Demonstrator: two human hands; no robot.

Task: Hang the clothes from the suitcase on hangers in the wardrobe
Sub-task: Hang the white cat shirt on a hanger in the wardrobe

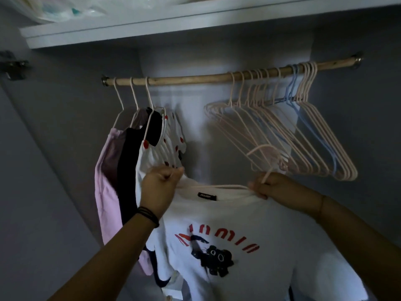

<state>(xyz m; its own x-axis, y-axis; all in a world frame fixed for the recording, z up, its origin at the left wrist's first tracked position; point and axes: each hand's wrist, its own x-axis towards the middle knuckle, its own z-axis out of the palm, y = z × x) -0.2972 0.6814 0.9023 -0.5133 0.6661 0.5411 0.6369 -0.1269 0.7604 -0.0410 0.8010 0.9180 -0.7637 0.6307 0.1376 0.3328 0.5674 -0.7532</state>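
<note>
The left hand (161, 183) pinches the white T-shirt (238, 231) at its collar. The right hand (265, 184) grips a pink hanger (263, 148) threaded into the neckline, below the wooden rail (195, 79).

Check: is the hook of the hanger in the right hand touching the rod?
Apart. Head view: the right hand holds the pink hanger, and its hook sits well below the wooden rod, with a clear gap between them.

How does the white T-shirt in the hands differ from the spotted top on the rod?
The T-shirt is held by the left hand and right hand, its hanger not yet hooked; the spotted top already hangs from the rod. The T-shirt bears red letters and a dark figure; the spotted top bears small red spots. Both are white.
</note>
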